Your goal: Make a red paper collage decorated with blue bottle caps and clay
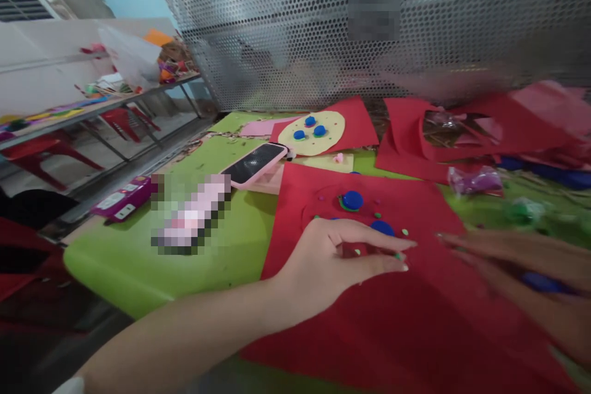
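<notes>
My left hand (337, 258) lies on a large red foam sheet (383, 320), fingers stretched out and pressed flat over a red circle cutout with small green dots. A blue disc on a green ring (351, 200) and another blue disc (382, 227) sit on that circle just beyond my fingers. My right hand (521, 271) comes in from the right, smeared by motion, with something blue (542, 282) under or in its fingers; its grip is unclear.
A pink-cased phone (253, 164) lies on the green table (203, 246). A cream circle with blue discs (312, 132) rests on red paper behind. More red sheets (415, 141), a purple bag (475, 180), a purple box (124, 198), perforated metal panel (369, 61) at the back.
</notes>
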